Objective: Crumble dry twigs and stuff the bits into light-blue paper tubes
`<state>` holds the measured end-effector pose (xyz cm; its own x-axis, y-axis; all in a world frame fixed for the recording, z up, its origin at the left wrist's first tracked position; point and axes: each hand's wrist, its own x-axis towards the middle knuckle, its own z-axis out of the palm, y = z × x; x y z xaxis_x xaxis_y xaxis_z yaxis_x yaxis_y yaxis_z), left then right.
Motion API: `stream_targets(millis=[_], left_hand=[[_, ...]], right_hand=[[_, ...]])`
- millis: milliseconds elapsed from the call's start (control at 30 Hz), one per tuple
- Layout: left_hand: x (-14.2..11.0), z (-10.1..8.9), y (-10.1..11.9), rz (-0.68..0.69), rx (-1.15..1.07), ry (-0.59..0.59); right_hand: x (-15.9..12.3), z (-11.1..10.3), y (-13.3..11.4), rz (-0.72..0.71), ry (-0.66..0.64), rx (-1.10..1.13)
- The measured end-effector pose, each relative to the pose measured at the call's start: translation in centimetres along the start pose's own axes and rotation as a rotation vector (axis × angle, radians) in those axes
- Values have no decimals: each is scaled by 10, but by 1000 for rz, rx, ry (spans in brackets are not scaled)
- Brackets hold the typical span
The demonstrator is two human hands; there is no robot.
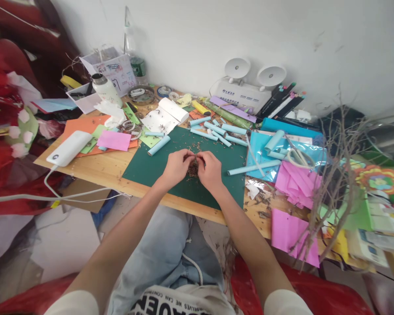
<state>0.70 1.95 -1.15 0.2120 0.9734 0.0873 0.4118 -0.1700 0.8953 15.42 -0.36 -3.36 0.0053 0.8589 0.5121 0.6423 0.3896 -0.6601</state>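
Note:
Both hands meet over the green cutting mat (144,168), close to its middle. My left hand (178,165) is closed in a pinch, and my right hand (209,169) pinches opposite it, fingertips almost touching. What lies between the fingertips is too small to name. Under them is a small pile of brown crumbled bits (192,169), with loose flecks scattered behind it. Several light blue paper tubes (202,134) lie along the mat's back. One blue tube (159,145) rests to the left, and a longer tube (254,167) crosses the right edge.
Scissors (298,157) lie on a blue plastic packet (258,148) at right, beside pink paper (295,183). Bare twigs (338,183) jut over the right side. A white power bank (69,148) with a cable sits left. A bottle (107,89) and a white two-headed lamp (241,94) stand behind.

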Motion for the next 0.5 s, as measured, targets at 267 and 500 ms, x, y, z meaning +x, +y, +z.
stream_targets(millis=[267, 500], left_hand=[[-7, 16, 0, 282, 179, 137], [5, 8, -6, -129, -498, 173]], right_hand=[[5, 1, -4, 578, -59, 745], [10, -6, -1, 576, 61, 719]])
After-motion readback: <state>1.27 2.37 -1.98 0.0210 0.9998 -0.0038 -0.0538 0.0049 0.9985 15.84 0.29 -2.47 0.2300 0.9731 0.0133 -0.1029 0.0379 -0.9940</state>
